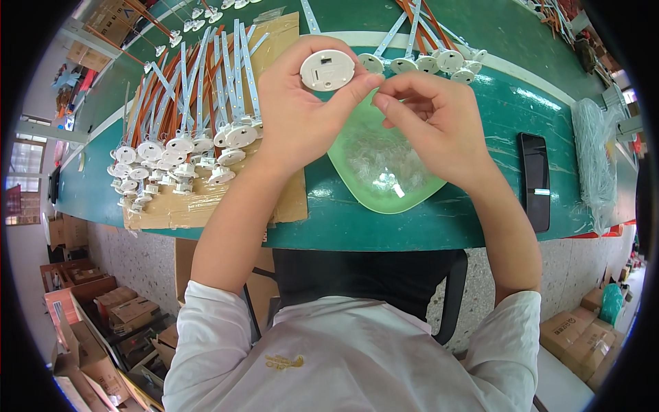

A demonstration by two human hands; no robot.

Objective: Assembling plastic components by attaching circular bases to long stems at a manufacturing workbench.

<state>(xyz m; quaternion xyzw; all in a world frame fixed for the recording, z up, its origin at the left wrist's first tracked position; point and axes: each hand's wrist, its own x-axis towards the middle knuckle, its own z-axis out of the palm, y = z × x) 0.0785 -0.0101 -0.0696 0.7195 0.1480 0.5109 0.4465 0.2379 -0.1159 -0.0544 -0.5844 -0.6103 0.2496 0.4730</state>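
Note:
My left hand (302, 113) grips a white round plastic disc (327, 71) between thumb and fingers. A small dark square opening and a narrow slot show on the disc's face. Close to the left thumb tip, my right hand (436, 117) is closed in a pinch; whatever lies between its fingertips is hidden or too small to name. Below both hands is a light green bowl (353, 187) holding a heap of small clear pieces (388, 161). Beyond the hands, several white round bases (449, 60) with pale strips (391, 34) lie on the green table (494, 137).
Left of my arm, a flattened cardboard sheet (285, 199) bears many white bases (180, 144) with pale and brown strips (237, 75). On the right lie a black phone (534, 182) and a clear plastic bag (596, 165). Cardboard boxes (130, 312) stand on the floor at left.

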